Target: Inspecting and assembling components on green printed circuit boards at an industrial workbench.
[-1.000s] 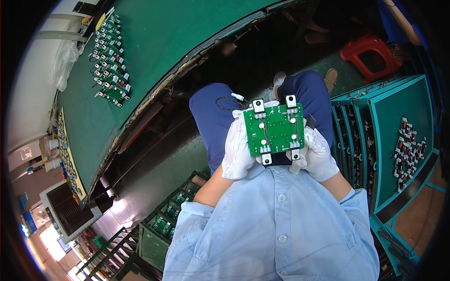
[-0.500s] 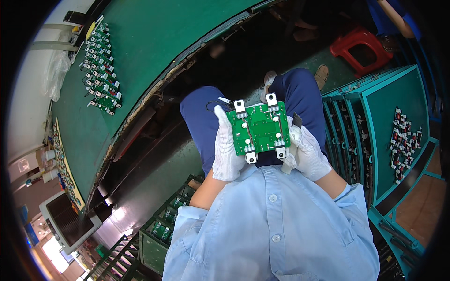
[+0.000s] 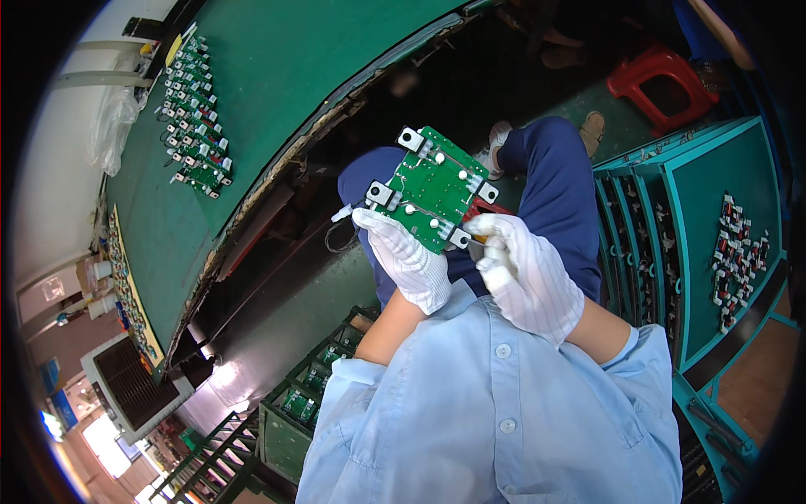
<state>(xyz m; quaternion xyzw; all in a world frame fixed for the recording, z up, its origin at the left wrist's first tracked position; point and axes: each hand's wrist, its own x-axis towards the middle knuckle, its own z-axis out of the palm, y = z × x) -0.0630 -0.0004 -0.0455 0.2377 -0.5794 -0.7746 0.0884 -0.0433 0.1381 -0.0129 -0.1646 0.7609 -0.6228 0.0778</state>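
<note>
A green circuit board (image 3: 437,186), with white-and-black square parts jutting from its corners and white round dots, is held tilted above my lap. My gloved left hand (image 3: 410,259) grips its lower left edge, the thumb along the rim. A dark wire with a white connector (image 3: 342,213) hangs out beside that hand. At the board's lower right corner, my gloved right hand (image 3: 525,273) is closed in a pinch round a small dark flat blade-like piece (image 3: 476,249), mostly hidden by the fingers.
Several similar boards (image 3: 197,126) stand in a row on the green table (image 3: 277,50) at left. Right of me is a teal rack (image 3: 697,193) with small parts on its panel. A green crate (image 3: 281,437) with boards sits low left; a red stool (image 3: 663,88) stands far right.
The board has turned clockwise and tilted, rising slightly. My right hand has shifted from the board's right side to its lower right corner, with fingers curled.
</note>
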